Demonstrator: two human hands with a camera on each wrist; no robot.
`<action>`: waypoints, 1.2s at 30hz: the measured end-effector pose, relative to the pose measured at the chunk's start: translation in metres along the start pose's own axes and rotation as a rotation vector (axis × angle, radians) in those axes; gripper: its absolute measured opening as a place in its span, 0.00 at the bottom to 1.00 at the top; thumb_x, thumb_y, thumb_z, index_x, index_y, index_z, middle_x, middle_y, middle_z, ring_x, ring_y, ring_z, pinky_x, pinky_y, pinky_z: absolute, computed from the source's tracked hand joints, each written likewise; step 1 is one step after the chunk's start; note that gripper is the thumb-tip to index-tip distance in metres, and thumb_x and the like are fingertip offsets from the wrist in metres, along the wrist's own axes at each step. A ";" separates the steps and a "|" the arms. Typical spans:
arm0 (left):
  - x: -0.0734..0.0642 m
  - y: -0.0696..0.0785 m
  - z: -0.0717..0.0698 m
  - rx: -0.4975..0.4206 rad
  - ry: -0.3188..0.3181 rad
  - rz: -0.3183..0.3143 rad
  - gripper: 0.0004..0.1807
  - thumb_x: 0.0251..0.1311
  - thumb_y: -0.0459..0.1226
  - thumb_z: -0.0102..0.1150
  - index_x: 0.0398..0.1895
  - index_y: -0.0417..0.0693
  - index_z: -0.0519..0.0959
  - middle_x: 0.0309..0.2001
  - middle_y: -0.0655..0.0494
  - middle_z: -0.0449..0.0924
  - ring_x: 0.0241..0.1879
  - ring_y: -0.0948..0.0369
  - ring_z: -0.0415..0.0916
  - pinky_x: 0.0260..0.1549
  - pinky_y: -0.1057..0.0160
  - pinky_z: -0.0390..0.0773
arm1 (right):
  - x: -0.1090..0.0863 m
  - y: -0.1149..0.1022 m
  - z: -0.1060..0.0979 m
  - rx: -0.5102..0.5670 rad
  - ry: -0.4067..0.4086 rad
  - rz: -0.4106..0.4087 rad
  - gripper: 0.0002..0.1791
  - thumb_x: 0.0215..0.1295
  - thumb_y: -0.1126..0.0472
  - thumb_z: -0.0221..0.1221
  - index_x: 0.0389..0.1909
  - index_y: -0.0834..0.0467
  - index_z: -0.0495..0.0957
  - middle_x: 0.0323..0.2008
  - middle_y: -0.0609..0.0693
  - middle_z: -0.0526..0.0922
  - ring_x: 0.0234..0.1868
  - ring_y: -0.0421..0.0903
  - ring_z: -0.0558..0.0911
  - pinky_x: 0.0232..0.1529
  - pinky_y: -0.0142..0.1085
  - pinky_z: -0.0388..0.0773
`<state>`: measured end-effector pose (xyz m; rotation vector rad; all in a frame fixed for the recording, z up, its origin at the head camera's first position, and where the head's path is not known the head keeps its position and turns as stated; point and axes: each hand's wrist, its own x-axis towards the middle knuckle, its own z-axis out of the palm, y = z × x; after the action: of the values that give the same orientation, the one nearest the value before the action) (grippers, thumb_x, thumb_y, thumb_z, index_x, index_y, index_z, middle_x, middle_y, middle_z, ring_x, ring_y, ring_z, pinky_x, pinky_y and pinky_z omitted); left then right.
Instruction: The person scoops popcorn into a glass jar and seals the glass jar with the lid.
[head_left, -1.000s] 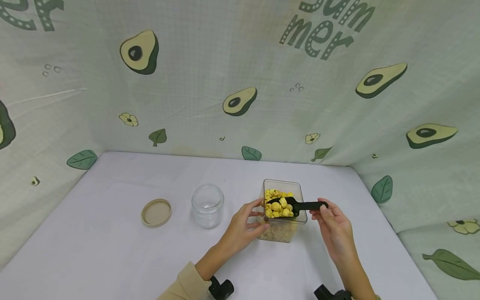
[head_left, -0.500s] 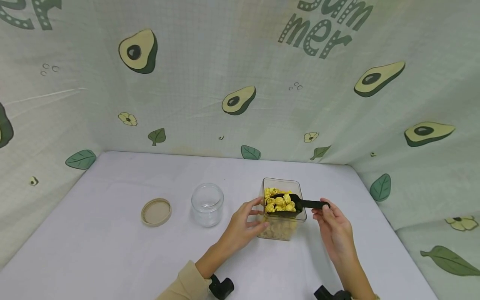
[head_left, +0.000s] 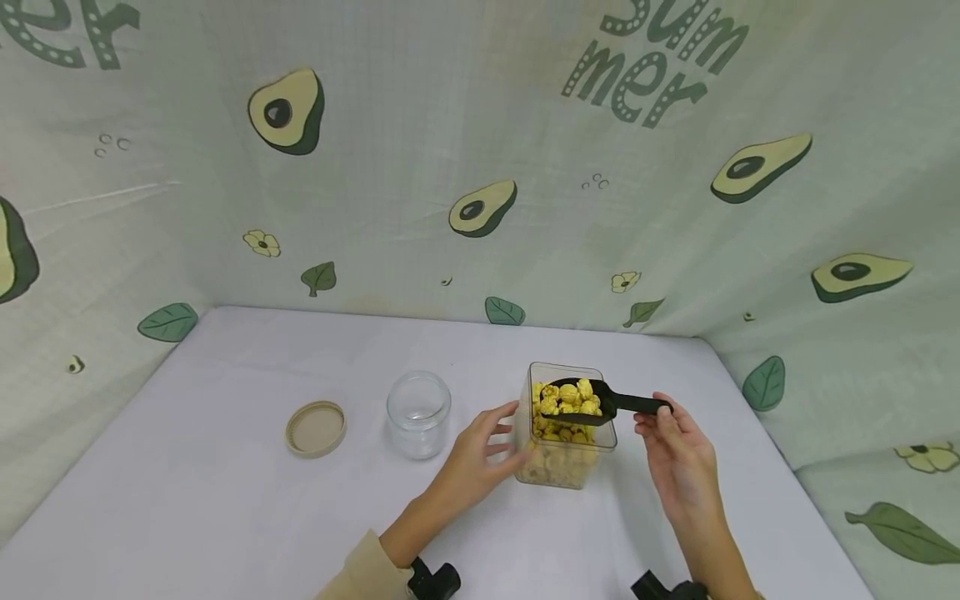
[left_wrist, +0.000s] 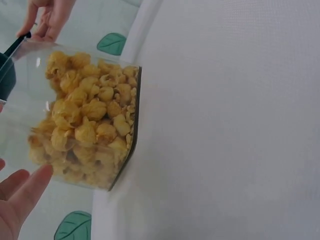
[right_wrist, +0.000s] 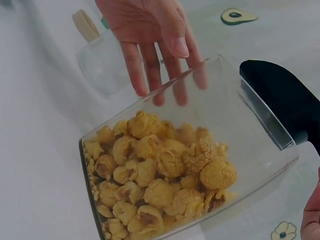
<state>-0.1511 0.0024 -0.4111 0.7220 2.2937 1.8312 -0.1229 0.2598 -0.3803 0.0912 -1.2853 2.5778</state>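
My right hand [head_left: 678, 458] pinches the end of the handle of a black scoop [head_left: 633, 403], heaped with yellow popcorn [head_left: 570, 402]. The scoop's bowl is over the mouth of a clear square container [head_left: 573, 445], which holds more popcorn [right_wrist: 165, 175]. In the right wrist view the scoop stands above the container's rim. At the container's left side is my left hand [head_left: 474, 458], its fingers spread and fairly straight, with the fingertips right by the wall. The left wrist view shows the popcorn filling the lower part of the container.
An uncapped clear round jar [head_left: 418, 421] stands on the white table [head_left: 187, 467], left of my left hand. Farther left lies a round beige lid [head_left: 316, 429]. A curtain [head_left: 390, 150] printed with avocados hangs behind the table and along its sides.
The loaded scoop has risen out of the popcorn and shifted slightly right with my right hand. My left hand has drawn back a little from the container wall.
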 end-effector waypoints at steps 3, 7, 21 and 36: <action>-0.004 0.004 -0.009 0.019 0.008 0.004 0.34 0.58 0.41 0.61 0.67 0.47 0.61 0.63 0.47 0.65 0.59 0.50 0.69 0.54 0.59 0.77 | 0.001 -0.002 0.005 0.003 0.003 0.002 0.12 0.70 0.69 0.44 0.47 0.63 0.75 0.35 0.53 0.80 0.37 0.44 0.79 0.43 0.28 0.79; -0.012 0.009 -0.023 0.049 0.047 0.045 0.32 0.57 0.39 0.62 0.66 0.52 0.64 0.63 0.52 0.66 0.59 0.52 0.69 0.55 0.60 0.75 | 0.003 -0.005 0.011 0.000 -0.004 0.004 0.12 0.70 0.69 0.44 0.48 0.63 0.73 0.38 0.53 0.77 0.38 0.44 0.79 0.44 0.28 0.79; -0.040 0.010 -0.092 0.100 0.336 0.383 0.28 0.53 0.22 0.59 0.60 0.37 0.68 0.57 0.40 0.71 0.58 0.64 0.70 0.54 0.64 0.75 | 0.013 -0.010 0.044 -0.041 0.007 0.041 0.11 0.70 0.67 0.46 0.50 0.62 0.70 0.47 0.54 0.67 0.41 0.43 0.76 0.46 0.27 0.77; -0.054 -0.018 -0.127 0.209 0.337 -0.020 0.37 0.51 0.36 0.68 0.65 0.44 0.63 0.64 0.44 0.64 0.61 0.46 0.65 0.59 0.53 0.70 | 0.027 0.006 0.080 -0.139 -0.013 0.101 0.13 0.69 0.63 0.48 0.52 0.62 0.66 0.46 0.52 0.69 0.39 0.41 0.76 0.43 0.25 0.76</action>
<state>-0.1565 -0.1367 -0.4053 0.4367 2.7219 1.8426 -0.1550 0.1984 -0.3317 0.0170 -1.5059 2.5650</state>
